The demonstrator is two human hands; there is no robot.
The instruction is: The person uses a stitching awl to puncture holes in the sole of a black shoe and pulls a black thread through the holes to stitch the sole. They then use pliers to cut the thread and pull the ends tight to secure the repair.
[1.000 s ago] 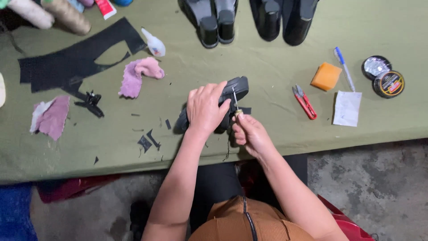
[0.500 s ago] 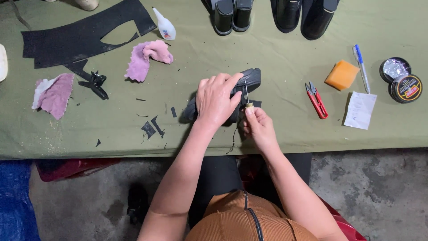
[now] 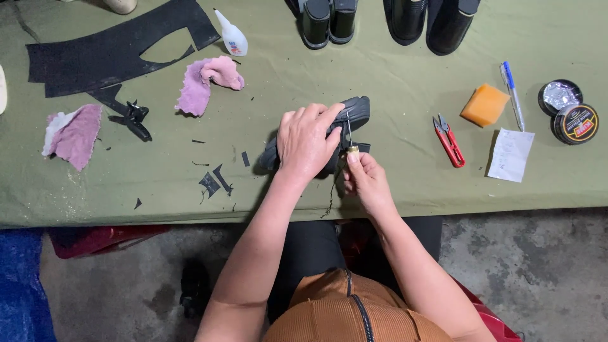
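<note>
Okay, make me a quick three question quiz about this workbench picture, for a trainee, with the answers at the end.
1. True or false: the left hand presses down on the black shoe.
2. What does the right hand hold? A) red snips B) a thin awl-like tool C) the pen
3. Which thing lies between the red snips and the pen?

Key: 1 true. 2 B, the awl-like tool. 3 the orange sponge.

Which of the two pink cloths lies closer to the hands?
The crumpled pink cloth beside the small glue bottle; the flatter one lies far off near the table's left edge.
</note>
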